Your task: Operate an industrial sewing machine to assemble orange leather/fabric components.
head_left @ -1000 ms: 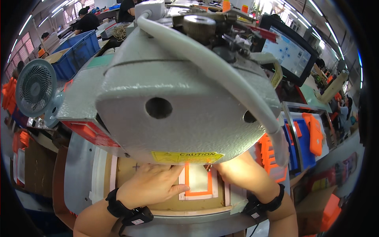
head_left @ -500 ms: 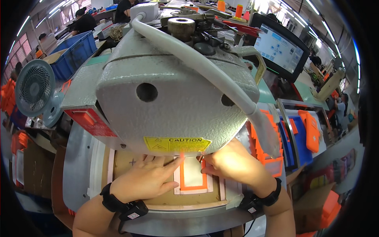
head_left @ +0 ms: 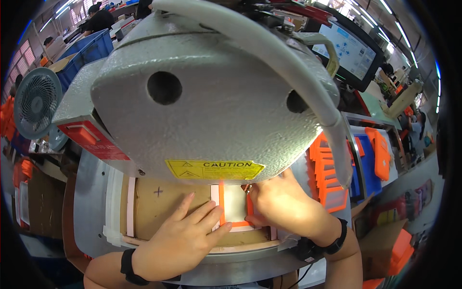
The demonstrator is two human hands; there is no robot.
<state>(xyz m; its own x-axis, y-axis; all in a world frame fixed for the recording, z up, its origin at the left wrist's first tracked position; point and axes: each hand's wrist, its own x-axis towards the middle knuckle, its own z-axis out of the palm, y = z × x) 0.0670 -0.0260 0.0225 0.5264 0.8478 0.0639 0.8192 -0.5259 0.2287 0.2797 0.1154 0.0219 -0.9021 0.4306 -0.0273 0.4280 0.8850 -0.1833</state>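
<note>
Below the head of a grey machine (head_left: 216,115) lies an orange rectangular frame (head_left: 233,224) with a pale panel (head_left: 236,204) inside it. White strips border the frame on the brown board (head_left: 154,202). My left hand (head_left: 185,236) is open, its fingers spread flat over the board, with fingertips at the frame's left edge. My right hand (head_left: 284,200) is closed at the frame's right side, its fingers pinching a small dark metal tool (head_left: 247,188) whose kind I cannot make out. The machine head overhangs the frame's far end and hides it.
A thick grey cable (head_left: 260,43) runs down the machine's right side. Orange frames (head_left: 329,176) are stacked at the right, beside blue pieces (head_left: 370,164). A fan (head_left: 37,103) and blue bins (head_left: 86,55) stand left; a screen (head_left: 346,50) stands far right.
My view has moved closer to the machine head. My left hand has drawn back toward me, fingers more spread. My right hand stays at the frame's right side.
</note>
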